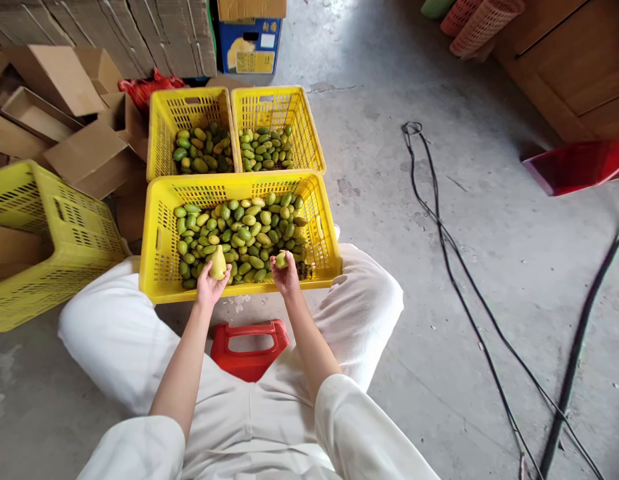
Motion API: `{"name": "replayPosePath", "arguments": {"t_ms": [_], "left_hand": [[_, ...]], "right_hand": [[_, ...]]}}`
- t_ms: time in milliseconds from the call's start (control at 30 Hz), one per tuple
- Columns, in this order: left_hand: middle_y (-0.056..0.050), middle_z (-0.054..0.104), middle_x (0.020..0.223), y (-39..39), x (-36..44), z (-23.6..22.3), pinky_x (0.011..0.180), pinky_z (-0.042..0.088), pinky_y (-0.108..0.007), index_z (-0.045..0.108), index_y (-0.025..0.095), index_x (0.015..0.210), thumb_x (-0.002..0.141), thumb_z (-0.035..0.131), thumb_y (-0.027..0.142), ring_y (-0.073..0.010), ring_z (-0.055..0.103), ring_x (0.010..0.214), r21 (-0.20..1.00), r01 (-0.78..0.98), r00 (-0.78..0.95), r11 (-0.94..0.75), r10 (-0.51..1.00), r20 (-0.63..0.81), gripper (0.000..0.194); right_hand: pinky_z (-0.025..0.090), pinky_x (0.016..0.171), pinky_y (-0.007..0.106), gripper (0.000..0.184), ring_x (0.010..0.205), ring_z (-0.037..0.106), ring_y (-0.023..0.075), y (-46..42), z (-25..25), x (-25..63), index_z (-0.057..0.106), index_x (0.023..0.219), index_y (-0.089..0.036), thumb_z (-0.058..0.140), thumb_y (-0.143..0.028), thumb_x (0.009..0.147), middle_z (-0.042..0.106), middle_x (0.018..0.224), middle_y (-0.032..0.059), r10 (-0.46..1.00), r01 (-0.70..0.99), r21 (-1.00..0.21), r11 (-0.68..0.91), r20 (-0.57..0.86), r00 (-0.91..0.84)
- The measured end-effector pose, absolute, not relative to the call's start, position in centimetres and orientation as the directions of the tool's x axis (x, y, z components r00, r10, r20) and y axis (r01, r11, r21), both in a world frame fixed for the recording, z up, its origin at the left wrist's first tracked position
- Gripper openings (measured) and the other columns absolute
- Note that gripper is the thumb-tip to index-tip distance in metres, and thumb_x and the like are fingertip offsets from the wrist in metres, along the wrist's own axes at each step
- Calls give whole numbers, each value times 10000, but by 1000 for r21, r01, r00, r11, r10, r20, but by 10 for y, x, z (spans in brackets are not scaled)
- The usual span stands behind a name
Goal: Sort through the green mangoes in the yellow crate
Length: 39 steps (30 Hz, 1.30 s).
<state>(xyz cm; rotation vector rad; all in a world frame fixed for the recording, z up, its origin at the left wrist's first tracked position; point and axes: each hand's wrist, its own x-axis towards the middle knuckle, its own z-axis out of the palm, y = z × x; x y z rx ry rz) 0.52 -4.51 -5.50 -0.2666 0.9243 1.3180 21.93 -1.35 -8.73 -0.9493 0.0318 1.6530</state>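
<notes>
My left hand is closed around a pear-shaped yellow-green fruit, its narrow end pointing up. In my right hand is a smaller green fruit, gripped between the fingers and thumb. Both hands are over the near side of a wide yellow crate, which holds many oval green and yellowish fruits. Behind it stand two more yellow crates, the left one and the right one, each with similar fruits in the bottom.
A red stool is between my legs. Another yellow crate leans at left near open cardboard boxes. A blue box stands at the back. Black cables cross the concrete floor at right, near a red dustpan-like object.
</notes>
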Motion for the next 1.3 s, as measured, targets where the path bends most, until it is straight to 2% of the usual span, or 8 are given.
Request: {"name": "replayPosePath", "arguments": {"t_ms": [267, 433, 567, 667, 767, 867, 1100, 1300], "left_hand": [[-75, 726, 910, -43, 11, -65, 537, 474, -199, 685, 188, 1070, 961, 608, 342, -152, 677, 768, 421, -872, -129, 250, 712, -690, 204], [-37, 682, 854, -43, 9, -60, 603, 511, -224, 674, 216, 1133, 949, 601, 426, -125, 626, 695, 386, -895, -90, 225, 755, -650, 288], [-32, 619, 811, -44, 7, -51, 669, 551, -245, 671, 178, 1099, 915, 606, 428, -131, 623, 734, 320, -925, -43, 208, 776, -629, 317], [-67, 626, 864, -45, 6, -48, 497, 480, -151, 653, 143, 999, 929, 555, 375, -105, 592, 689, 264, -930, 24, 257, 758, -651, 262], [-52, 619, 837, -44, 7, -47, 324, 291, -96, 622, 136, 905, 958, 525, 351, -46, 454, 525, 300, -917, -4, 261, 749, -662, 241], [-47, 634, 859, -42, 9, -46, 298, 257, -81, 618, 143, 926, 971, 552, 351, -32, 410, 497, 335, -910, -46, 243, 745, -666, 223], [-64, 608, 794, -44, 8, -45, 331, 305, -99, 600, 148, 815, 972, 513, 278, -76, 509, 579, 330, -900, -7, 286, 747, -665, 222], [-29, 606, 687, -46, 10, -52, 397, 363, -146, 601, 160, 728, 889, 617, 206, -98, 545, 569, 385, -880, -52, 277, 750, -660, 168]], "right_hand": [[405, 411, 152, 245, 551, 519, 56, -14, -90, 217, 602, 866, -221, 775, -376, 786, 667, 778, -41, 829, -838, -448, -312, -559, -10], [427, 435, 170, 216, 573, 531, 69, -15, -90, 217, 633, 936, -227, 760, -304, 779, 721, 882, -22, 829, -812, -471, -345, -559, -28], [447, 464, 180, 143, 602, 559, 92, -16, -88, 218, 628, 870, -226, 719, -211, 761, 668, 753, -36, 829, -832, -419, -364, -553, -84], [428, 437, 180, 65, 563, 525, 86, -16, -84, 219, 626, 837, -207, 656, -259, 812, 689, 791, 2, 816, -862, -358, -359, -569, -104], [397, 403, 169, 202, 495, 464, 71, -15, -80, 220, 613, 800, -202, 623, -387, 880, 659, 720, -1, 811, -878, -343, -335, -579, -84], [353, 365, 164, 317, 426, 388, 62, -15, -77, 222, 599, 773, -210, 609, -502, 894, 546, 588, -49, 819, -904, -312, -294, -569, -70], [580, 619, 225, 143, 806, 690, 147, -15, -79, 223, 652, 869, -201, 631, -332, 817, 740, 886, 48, 781, -909, -285, -303, -621, -65], [500, 532, 166, 216, 676, 627, 77, -15, -87, 217, 625, 908, -219, 752, -224, 734, 728, 943, -14, 833, -845, -433, -314, -553, -26]]}}
